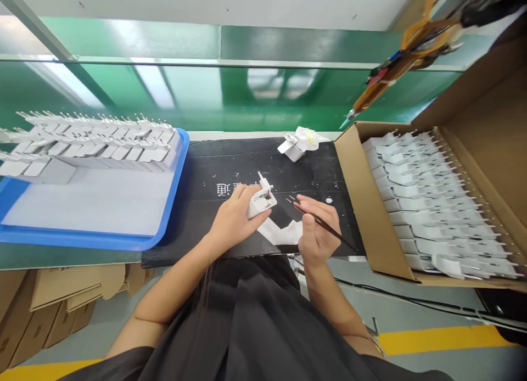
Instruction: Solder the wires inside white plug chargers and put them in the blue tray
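Pinched in your left hand (pixel 233 219), an open-topped white plug housing (pixel 259 205) sits tilted above the black sheet, pins pointing away from you; your right hand (pixel 319 230) grips dark tweezers (pixel 329 229), tips slightly apart just beside the housing, with nothing visible between them.

At your right, the cardboard box (pixel 368 211) holds rows of white plug units (pixel 426 197); its near edge is close to your right hand, so a wide elbow swing could knock it. The black sheet (pixel 193 211) lies under your hands, speckled with white crumbs that could stick to the housing if you set it down. Left of it, the blue tray (pixel 150 241) bears tightly packed units (pixel 111 145), pins up; a brushed pin could topple neighbours.

Beyond the sheet hangs an amber tool (pixel 370 93). A white cloth (pixel 281 234) lies between your hands; a dragged wrist could shift it.

Smallest, a white scrap (pixel 329 200) rests beyond your right hand. Tweezer tips could scratch the housing's inner parts if your left pinch slips.
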{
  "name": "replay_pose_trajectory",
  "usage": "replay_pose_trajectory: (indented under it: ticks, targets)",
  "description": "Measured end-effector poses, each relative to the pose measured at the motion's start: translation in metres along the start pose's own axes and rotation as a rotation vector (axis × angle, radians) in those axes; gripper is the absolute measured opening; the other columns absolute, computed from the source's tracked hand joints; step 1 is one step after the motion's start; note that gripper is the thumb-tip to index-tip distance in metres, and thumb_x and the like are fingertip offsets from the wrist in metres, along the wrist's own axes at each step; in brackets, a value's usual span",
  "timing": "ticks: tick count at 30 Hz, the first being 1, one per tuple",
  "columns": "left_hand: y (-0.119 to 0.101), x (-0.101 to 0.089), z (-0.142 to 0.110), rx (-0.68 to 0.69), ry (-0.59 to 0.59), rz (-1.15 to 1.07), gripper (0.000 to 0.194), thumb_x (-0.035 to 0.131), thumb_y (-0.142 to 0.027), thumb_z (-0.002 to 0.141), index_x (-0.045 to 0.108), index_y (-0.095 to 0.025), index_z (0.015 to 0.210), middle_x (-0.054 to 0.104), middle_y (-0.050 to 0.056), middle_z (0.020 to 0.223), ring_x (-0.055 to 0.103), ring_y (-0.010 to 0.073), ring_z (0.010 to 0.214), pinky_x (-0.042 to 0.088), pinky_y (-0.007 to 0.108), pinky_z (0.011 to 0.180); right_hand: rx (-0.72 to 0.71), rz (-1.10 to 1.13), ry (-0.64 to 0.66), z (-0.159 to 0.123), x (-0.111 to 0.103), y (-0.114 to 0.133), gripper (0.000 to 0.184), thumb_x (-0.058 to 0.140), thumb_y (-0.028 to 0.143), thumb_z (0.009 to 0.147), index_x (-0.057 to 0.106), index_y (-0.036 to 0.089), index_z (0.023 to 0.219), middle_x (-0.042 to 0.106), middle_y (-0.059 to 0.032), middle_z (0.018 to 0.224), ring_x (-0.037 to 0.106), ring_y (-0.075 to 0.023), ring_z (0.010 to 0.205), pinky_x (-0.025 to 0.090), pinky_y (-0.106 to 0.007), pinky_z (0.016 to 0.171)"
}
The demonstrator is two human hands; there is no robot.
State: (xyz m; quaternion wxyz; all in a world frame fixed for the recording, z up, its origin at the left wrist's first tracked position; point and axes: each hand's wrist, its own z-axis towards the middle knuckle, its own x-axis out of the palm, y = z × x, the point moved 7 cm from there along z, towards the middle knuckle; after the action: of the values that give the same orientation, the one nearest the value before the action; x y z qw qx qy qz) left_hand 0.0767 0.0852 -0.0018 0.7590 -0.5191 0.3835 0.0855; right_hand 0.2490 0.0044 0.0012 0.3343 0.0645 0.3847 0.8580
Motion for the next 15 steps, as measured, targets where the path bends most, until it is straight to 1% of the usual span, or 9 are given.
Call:
replay_pose_trajectory:
  ticks: [3,5,6,9,11,13,15]
  targets:
    - [-0.01,0.026,0.027,0.139,0.073,0.21,0.041,0.061,-0.027,0.091,0.054,-0.025,0.131,0.06,0.007,0.121,0.061,0.0229,0.108,0.055,0.033,0.084,0.184,-0.045,-0.196,-0.004,-0.035,-0.031,0.016,0.059,0.028,0.093,0.07,0.021,0.103,0.062,-0.0061,0.104,0.071,-0.0206,0.097,0.068,-0.041,0.077]
    - [-0.022,0.047,0.047,0.268,0.108,0.359,0.043,0.058,-0.02,0.091,0.053,-0.026,0.133,0.058,0.008,0.123,0.058,0.0232,0.11,0.055,0.03,0.077,0.251,-0.076,-0.294,-0.007,-0.057,-0.047,0.02,0.059,0.033,0.093,0.07,0.02,0.103,0.059,-0.0057,0.104,0.07,-0.0182,0.094,0.068,-0.039,0.076]
    - [-0.029,0.058,0.056,0.341,0.113,0.435,0.044,0.056,-0.016,0.091,0.052,-0.026,0.133,0.058,0.009,0.124,0.056,0.0235,0.11,0.054,0.029,0.075,0.263,-0.098,-0.321,-0.009,-0.066,-0.052,0.021,0.059,0.035,0.093,0.069,0.019,0.103,0.058,-0.0055,0.104,0.069,-0.0172,0.093,0.068,-0.038,0.076]
    - [-0.047,0.087,0.08,0.598,0.095,0.627,0.047,0.046,-0.005,0.092,0.053,-0.025,0.134,0.058,0.011,0.127,0.056,0.0237,0.108,0.052,0.029,0.076,0.286,-0.147,-0.35,-0.012,-0.084,-0.066,0.024,0.06,0.036,0.093,0.07,0.018,0.105,0.059,-0.0061,0.106,0.07,-0.0152,0.089,0.067,-0.036,0.078]
    - [-0.053,0.101,0.092,0.73,0.086,0.697,0.046,0.042,-0.002,0.093,0.054,-0.023,0.133,0.059,0.012,0.127,0.057,0.0236,0.108,0.051,0.03,0.079,0.306,-0.174,-0.35,-0.014,-0.09,-0.073,0.026,0.06,0.037,0.093,0.07,0.019,0.108,0.06,-0.0068,0.107,0.071,-0.015,0.087,0.067,-0.035,0.078]
    - [-0.054,0.108,0.099,0.784,0.075,0.728,0.045,0.04,-0.002,0.094,0.056,-0.022,0.132,0.06,0.013,0.126,0.059,0.0237,0.107,0.051,0.03,0.079,0.322,-0.196,-0.34,-0.015,-0.094,-0.08,0.028,0.06,0.037,0.093,0.071,0.019,0.111,0.062,-0.0076,0.108,0.072,-0.0157,0.088,0.066,-0.035,0.079]
    - [-0.053,0.109,0.103,0.79,0.055,0.732,0.046,0.039,-0.002,0.095,0.055,-0.022,0.133,0.061,0.013,0.125,0.059,0.0237,0.106,0.05,0.029,0.078,0.327,-0.218,-0.33,-0.015,-0.097,-0.085,0.028,0.061,0.037,0.092,0.072,0.02,0.112,0.065,-0.0081,0.107,0.073,-0.0167,0.09,0.066,-0.035,0.08]
